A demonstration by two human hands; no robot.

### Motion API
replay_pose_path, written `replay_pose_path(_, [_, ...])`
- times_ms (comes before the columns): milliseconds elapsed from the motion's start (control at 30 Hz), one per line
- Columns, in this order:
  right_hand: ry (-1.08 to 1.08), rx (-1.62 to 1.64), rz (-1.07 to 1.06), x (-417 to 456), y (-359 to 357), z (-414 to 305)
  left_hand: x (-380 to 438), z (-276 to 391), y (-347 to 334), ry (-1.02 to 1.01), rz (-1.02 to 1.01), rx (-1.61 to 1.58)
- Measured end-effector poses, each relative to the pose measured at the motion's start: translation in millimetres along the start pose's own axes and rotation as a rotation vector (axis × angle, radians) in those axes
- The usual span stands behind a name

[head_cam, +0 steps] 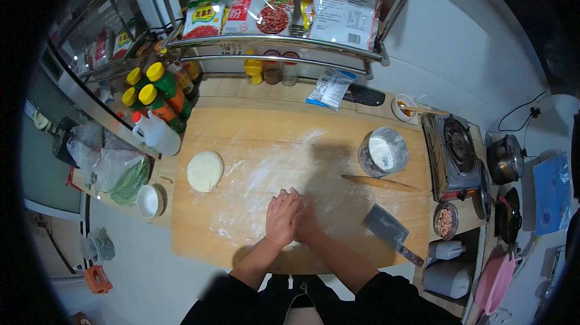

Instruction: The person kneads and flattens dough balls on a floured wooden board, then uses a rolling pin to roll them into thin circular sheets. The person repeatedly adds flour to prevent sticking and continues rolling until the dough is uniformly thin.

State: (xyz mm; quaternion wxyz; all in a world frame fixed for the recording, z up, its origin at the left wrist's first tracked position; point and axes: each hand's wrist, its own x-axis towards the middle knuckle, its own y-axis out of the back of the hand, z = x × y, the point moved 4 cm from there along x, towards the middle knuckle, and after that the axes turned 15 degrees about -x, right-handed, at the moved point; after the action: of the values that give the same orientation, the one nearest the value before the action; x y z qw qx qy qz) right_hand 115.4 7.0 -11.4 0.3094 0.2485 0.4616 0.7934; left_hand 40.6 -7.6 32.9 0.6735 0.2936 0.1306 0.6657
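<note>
My left hand [283, 218] lies over the front middle of a floured wooden board [253, 134], its fingers pointing away from me. Close against it on the right is my right hand [308, 221], partly covered by the left. A small pale edge, perhaps dough, shows beneath the hands; the rest is hidden. A round of dough [205, 171] rests at the board's left. To the right are a metal pot of flour [383, 152], a tapered wooden rolling pin [380, 182] and a cleaver [386, 225] with its handle towards the board's front right corner.
Bottles with yellow caps [162, 85], a white jug [156, 134] and a white bowl [150, 201] stand left of the board. Behind it, a metal rack [272, 42] holds food packets. A gas stove [448, 157] and a bowl of chopped meat [446, 221] are at the right.
</note>
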Motion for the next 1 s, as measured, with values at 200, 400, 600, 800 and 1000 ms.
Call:
replay_pose_path(200, [-0.073,0.792,-0.057,-7.8,-48.1,38.4,16.1,15.0,-6.4,0.02,-0.027,0.038])
replay_pose_path(400, [-0.823,0.344,-0.119,-92.7,-40.6,226.7,-35.1,10.8,-12.6,-0.004,-0.223,0.372])
replay_pose_path(600, [-0.534,0.178,-0.226,-137.2,-83.8,297.4,-8.6,10.4,-5.1,-0.201,-0.409,0.255])
replay_pose_path(800, [-0.374,0.311,-0.14,-114.2,-10.3,271.9,-3.6,12.4,47.7,0.004,0.021,0.054])
replay_pose_path(1000, [-0.116,0.654,-0.345,-54.2,55.6,141.4,10.4,9.3,73.8,-0.004,0.155,0.077])
